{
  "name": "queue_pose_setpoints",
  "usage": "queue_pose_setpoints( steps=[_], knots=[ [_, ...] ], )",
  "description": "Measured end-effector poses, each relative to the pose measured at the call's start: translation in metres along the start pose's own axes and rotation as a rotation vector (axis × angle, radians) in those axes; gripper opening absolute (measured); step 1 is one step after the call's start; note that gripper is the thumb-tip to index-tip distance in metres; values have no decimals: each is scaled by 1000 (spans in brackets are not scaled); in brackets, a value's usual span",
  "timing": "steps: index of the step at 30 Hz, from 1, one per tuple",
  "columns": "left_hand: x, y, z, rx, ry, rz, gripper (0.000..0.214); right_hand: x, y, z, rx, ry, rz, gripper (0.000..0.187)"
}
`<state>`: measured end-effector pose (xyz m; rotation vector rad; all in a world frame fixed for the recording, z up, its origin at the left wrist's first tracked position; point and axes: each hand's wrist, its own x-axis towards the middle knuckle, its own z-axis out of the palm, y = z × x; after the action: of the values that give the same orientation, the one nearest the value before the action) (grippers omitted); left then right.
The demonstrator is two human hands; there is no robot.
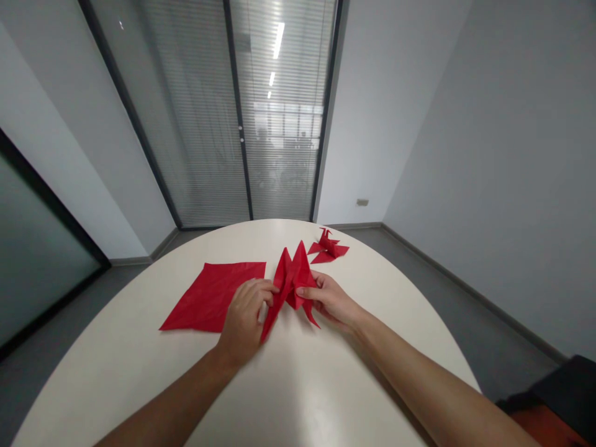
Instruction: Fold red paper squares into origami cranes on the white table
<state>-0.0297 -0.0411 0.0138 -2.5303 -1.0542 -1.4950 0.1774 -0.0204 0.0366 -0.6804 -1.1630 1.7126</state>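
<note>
A half-folded red paper figure (292, 277) with pointed flaps stands in the middle of the round white table (139, 366). My left hand (244, 318) pinches its left side, fingers curled on the paper. My right hand (329, 300) grips its right side, thumb on top. A flat red paper sheet (212, 295) lies just left of my left hand. A finished red paper crane (328, 246) sits farther back on the table, beyond my right hand.
Glass doors with blinds (242, 112) stand behind the table. Grey walls close in on both sides. A dark object with an orange part (554, 410) is at the lower right, off the table edge.
</note>
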Motion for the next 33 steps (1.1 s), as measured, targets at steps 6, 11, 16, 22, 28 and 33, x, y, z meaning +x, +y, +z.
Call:
queue_pose_setpoints(
  steps=[6, 11, 16, 22, 28, 33],
  knots=[
    [-3, 1, 1, -212, 63, -191, 13, -1, -5, -3, 14, -38, 57, 35],
    [-6, -1, 10, -365, 179, -420, 15, -2, -7, -5, 82, 66, 59, 39],
    [-2, 5, 18, -596, 259, -671, 22, -2, -6, -5, 99, 108, 33, 40],
    [4, 7, 15, -956, 230, -819, 30, -2, -2, 1, 122, 105, 54, 35],
    [11, 12, 13, -1343, 260, -945, 24, -1, 4, -1, 141, 46, 59, 38],
    [16, 16, 5, -1491, 171, -1073, 17, -4, 9, -2, 136, -163, 202, 38]
  ],
)
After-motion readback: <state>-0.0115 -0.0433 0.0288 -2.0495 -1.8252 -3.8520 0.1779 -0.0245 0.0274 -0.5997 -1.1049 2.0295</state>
